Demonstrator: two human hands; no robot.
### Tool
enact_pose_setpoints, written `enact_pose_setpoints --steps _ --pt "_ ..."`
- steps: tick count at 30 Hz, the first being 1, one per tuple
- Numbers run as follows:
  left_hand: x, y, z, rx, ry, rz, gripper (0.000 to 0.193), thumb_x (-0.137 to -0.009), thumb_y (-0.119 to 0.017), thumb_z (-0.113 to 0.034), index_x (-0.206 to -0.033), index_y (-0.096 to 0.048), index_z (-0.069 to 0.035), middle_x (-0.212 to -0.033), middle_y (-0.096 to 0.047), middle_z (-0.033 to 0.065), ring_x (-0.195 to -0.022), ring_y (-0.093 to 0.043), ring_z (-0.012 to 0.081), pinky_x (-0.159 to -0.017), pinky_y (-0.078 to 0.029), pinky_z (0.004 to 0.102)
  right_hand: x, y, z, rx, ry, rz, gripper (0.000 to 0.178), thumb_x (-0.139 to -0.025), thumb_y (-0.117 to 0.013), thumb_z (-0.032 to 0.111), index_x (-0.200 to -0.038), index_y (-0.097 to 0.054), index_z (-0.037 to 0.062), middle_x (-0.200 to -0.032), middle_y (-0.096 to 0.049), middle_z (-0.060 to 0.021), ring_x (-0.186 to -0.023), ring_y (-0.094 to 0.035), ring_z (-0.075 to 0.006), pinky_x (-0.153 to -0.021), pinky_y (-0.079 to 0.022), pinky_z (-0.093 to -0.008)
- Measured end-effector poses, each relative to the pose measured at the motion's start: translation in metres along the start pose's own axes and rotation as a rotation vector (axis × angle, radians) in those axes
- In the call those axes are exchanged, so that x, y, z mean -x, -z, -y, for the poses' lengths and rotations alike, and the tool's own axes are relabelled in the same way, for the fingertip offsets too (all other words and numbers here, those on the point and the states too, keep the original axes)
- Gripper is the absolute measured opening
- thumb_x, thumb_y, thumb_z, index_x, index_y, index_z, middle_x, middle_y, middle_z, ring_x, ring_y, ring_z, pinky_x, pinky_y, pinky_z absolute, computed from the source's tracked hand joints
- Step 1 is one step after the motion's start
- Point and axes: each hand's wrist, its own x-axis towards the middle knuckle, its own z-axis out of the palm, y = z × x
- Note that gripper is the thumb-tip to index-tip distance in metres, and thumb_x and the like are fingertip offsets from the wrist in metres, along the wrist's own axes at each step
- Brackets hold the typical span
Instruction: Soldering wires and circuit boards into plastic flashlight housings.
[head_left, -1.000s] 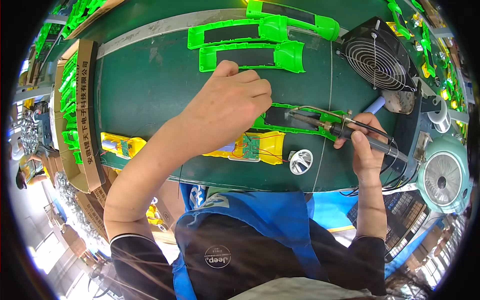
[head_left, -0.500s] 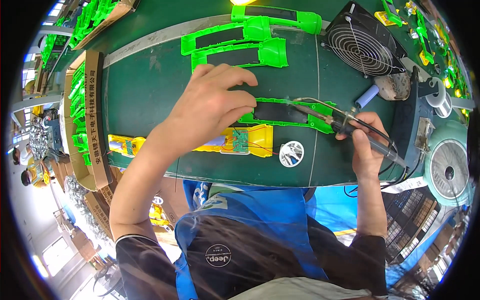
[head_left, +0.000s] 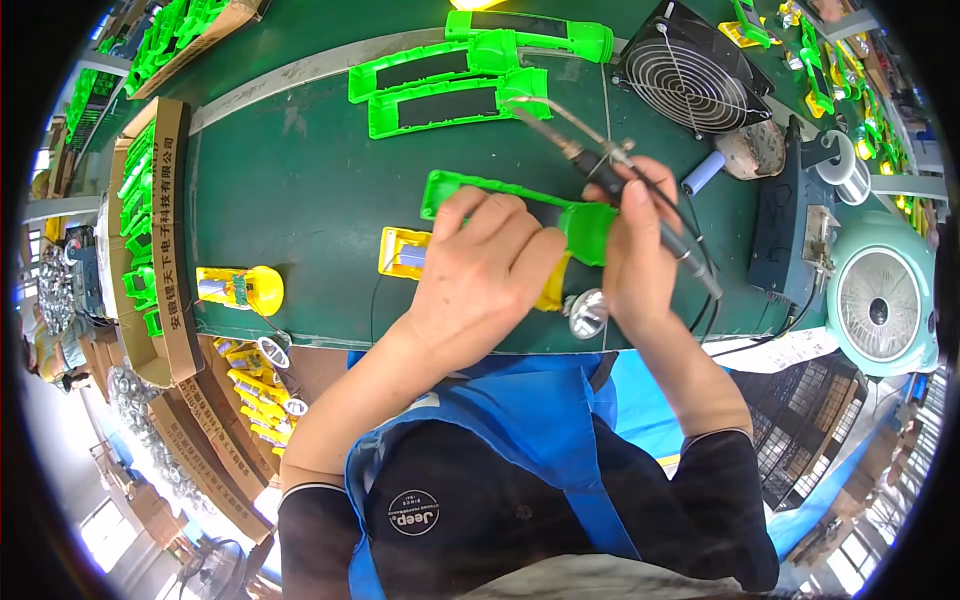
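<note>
My right hand (head_left: 645, 245) grips a soldering iron (head_left: 600, 170) with a thin metal feed tube beside its tip, which points up and left. My left hand (head_left: 490, 270) has its fingers bent over a green flashlight housing half (head_left: 588, 232), tilted just above a yellow housing half (head_left: 405, 252) holding a blue cell. My right hand's lower edge is close to the green head end. Much of the yellow half is hidden under my left hand. A silver reflector cup (head_left: 587, 313) lies by its right end, below my right hand.
Several green housing halves (head_left: 435, 108) with dark pads lie at the back. A black fan (head_left: 690, 75), blue cell (head_left: 705, 172), solder spool (head_left: 850, 180) and pale green fan (head_left: 880, 300) stand right. Left are a carton (head_left: 175, 240) of green parts and another yellow housing (head_left: 240, 288).
The green housing half has come nearer and left, over the yellow one. My left hand has lowered onto it. My right hand has moved left with the soldering iron, its tip now raised off the housing.
</note>
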Motion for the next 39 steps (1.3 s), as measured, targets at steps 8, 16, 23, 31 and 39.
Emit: enact_pose_setpoints --steps 8,16,23,31,39 --pt "0.004 -0.002 0.009 0.002 0.231 0.099 0.012 -0.072 -0.063 -0.003 -0.081 -0.060 -0.010 -0.076 -0.057 0.0029 -0.076 -0.057 0.0231 -0.077 -0.038 0.0359 -0.003 0.053 0.011 -0.204 -0.030 0.095 0.025 -0.092 -0.060 0.019 -0.107 -0.050 0.0010 -0.096 -0.061 -0.0128 -0.085 -0.060 -0.0180 -0.083 -0.046 -0.0311" --pt "-0.014 0.005 0.013 -0.069 0.166 0.351 0.010 -0.069 -0.061 -0.004 -0.078 -0.061 -0.008 -0.073 -0.057 0.0068 -0.078 -0.058 0.0229 -0.079 -0.042 0.0345 -0.025 0.076 0.039 0.265 -0.282 0.353 0.017 -0.085 -0.064 0.013 -0.092 -0.057 -0.0021 -0.079 -0.065 -0.0070 -0.066 -0.062 -0.0097 -0.064 -0.048 -0.0221" --pt "-0.021 0.009 0.011 -0.076 0.161 0.406 0.007 -0.072 -0.060 -0.003 -0.076 -0.060 -0.009 -0.072 -0.055 0.0056 -0.077 -0.057 0.0232 -0.078 -0.040 0.0350 -0.021 0.068 0.041 0.299 -0.313 0.354 0.018 -0.084 -0.066 0.012 -0.092 -0.057 -0.0017 -0.080 -0.065 -0.0057 -0.067 -0.063 -0.0098 -0.062 -0.050 -0.0225" --pt "-0.028 0.011 0.009 -0.130 0.149 0.508 0.004 -0.073 -0.059 -0.006 -0.075 -0.061 -0.008 -0.071 -0.054 0.0059 -0.076 -0.057 0.0232 -0.077 -0.040 0.0348 -0.018 0.067 0.044 0.334 -0.288 0.347 0.019 -0.083 -0.067 0.011 -0.092 -0.057 -0.0018 -0.082 -0.065 -0.0066 -0.067 -0.064 -0.0114 -0.062 -0.051 -0.0228" --pt "-0.028 0.009 0.008 -0.152 0.177 0.514 0.002 -0.073 -0.060 -0.008 -0.074 -0.060 -0.009 -0.071 -0.056 0.0062 -0.076 -0.058 0.0235 -0.078 -0.041 0.0355 0.010 0.082 0.035 0.126 -0.055 0.148 0.032 -0.091 -0.060 0.025 -0.104 -0.048 -0.0023 -0.086 -0.064 -0.0151 -0.078 -0.066 -0.0215 -0.078 -0.051 -0.0322"
